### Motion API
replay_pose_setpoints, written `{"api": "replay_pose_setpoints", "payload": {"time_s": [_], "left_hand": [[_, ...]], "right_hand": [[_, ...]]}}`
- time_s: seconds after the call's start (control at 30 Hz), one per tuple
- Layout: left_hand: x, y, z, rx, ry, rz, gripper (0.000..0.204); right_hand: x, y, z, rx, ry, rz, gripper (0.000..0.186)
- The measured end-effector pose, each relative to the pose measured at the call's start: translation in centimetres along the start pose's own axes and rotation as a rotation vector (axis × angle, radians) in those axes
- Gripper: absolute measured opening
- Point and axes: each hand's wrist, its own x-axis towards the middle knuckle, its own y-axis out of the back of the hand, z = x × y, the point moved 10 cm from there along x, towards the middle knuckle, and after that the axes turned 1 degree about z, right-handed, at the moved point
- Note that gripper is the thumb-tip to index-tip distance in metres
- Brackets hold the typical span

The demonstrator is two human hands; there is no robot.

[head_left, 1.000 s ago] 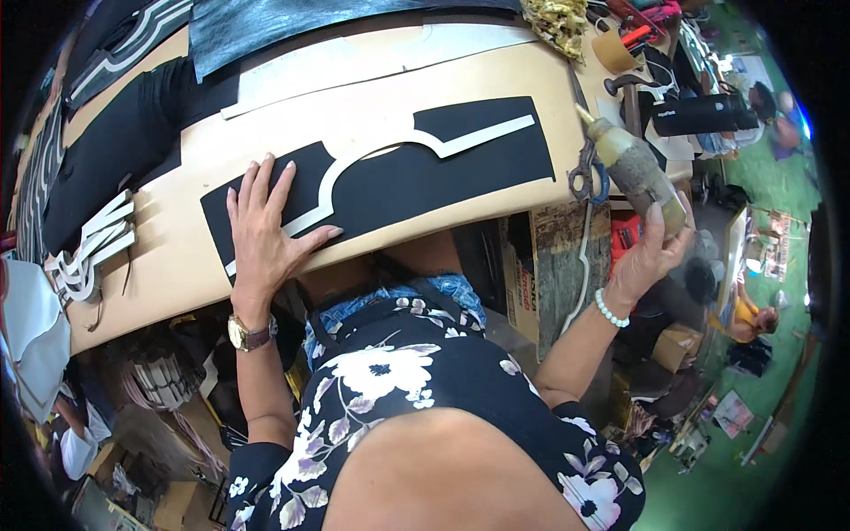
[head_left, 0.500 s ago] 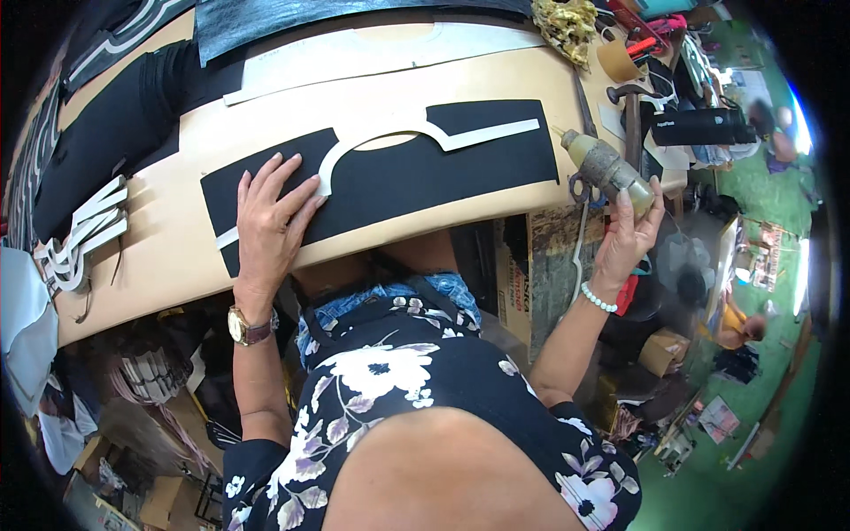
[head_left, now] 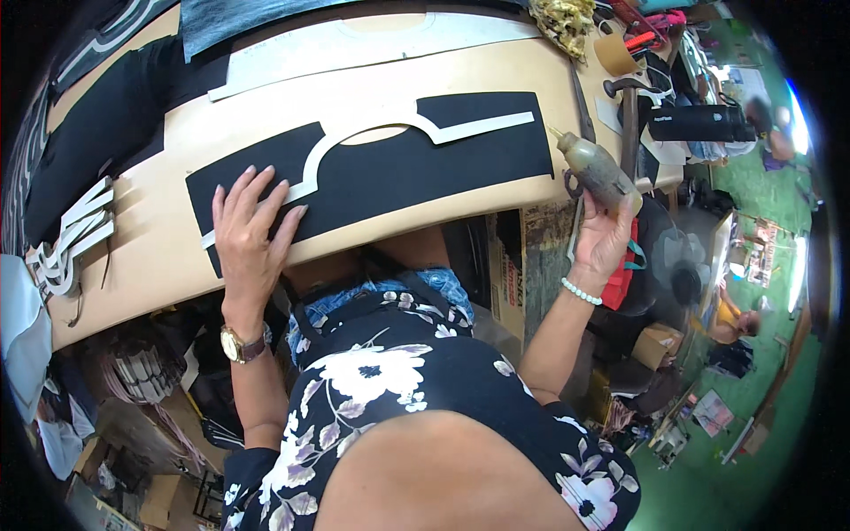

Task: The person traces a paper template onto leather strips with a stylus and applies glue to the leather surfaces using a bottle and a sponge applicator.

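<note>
A brown cardboard box (head_left: 657,343) sits on the floor off to the right, below the tan worktable (head_left: 425,80). The left hand (head_left: 251,232) lies flat with fingers spread on the black cut sheet (head_left: 398,173) and its white pattern strip (head_left: 372,137), gripping nothing. The right hand (head_left: 602,234) is raised at the table's right edge, fingers wrapped around a grimy brownish squeeze bottle (head_left: 598,171) tilted nozzle-up to the left.

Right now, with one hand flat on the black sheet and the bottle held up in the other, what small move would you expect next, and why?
Probably bringing the bottle in the right hand over to the black sheet. Its nozzle already points that way, while the left hand presses flat on the sheet and the white strip lying on it.
</note>
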Motion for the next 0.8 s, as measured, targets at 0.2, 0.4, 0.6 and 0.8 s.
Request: {"api": "replay_pose_setpoints", "payload": {"time_s": [0.2,0.4,0.6,0.8], "left_hand": [[-1.1,1.2,-1.6,0.022,0.096,0.003,0.036],[-2.0,1.9,-3.1,-0.034,0.150,-0.001,0.032],[-2.1,2.0,-3.5,-0.052,0.150,0.004,0.027],[-2.0,2.2,-3.6,-0.077,0.160,0.057,0.020]], "right_hand": [[-0.9,-2.5,-1.4,-0.319,0.245,-0.026,0.048],[-1.1,-3.4,-1.7,-0.365,0.300,-0.029,0.049],[-0.8,-3.3,-1.3,-0.368,0.303,-0.020,0.047],[-0.7,-3.1,-0.9,-0.381,0.309,-0.002,0.044]]}}
